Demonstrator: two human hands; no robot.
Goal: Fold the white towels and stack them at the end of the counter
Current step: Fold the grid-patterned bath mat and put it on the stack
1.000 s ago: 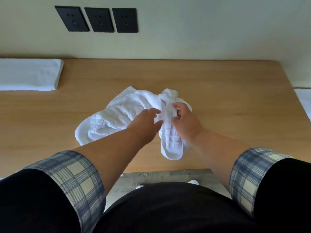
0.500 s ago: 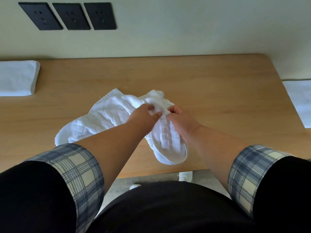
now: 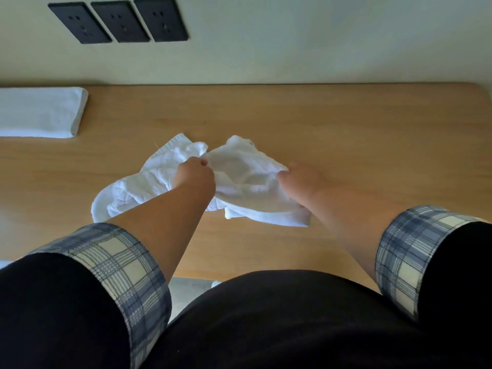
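Observation:
A crumpled white quilted towel (image 3: 245,179) lies in the middle of the wooden counter (image 3: 359,145). My left hand (image 3: 195,177) is closed on the towel's edge near its centre. My right hand (image 3: 300,182) grips the same edge further right, and the cloth is stretched between the two hands. The towel's left part (image 3: 127,193) stays bunched on the counter. A folded white towel (image 3: 40,110) rests flat at the counter's far left end, by the wall.
Three black wall sockets (image 3: 119,21) sit above the counter on the pale wall. The counter's rounded right corner (image 3: 479,89) is at the far right. Floor shows below the front edge (image 3: 191,284) between my arms.
My hands, which were pinched together on the towel, have pulled apart sideways, spreading part of the cloth between them. The right hand moved right; the view shifted.

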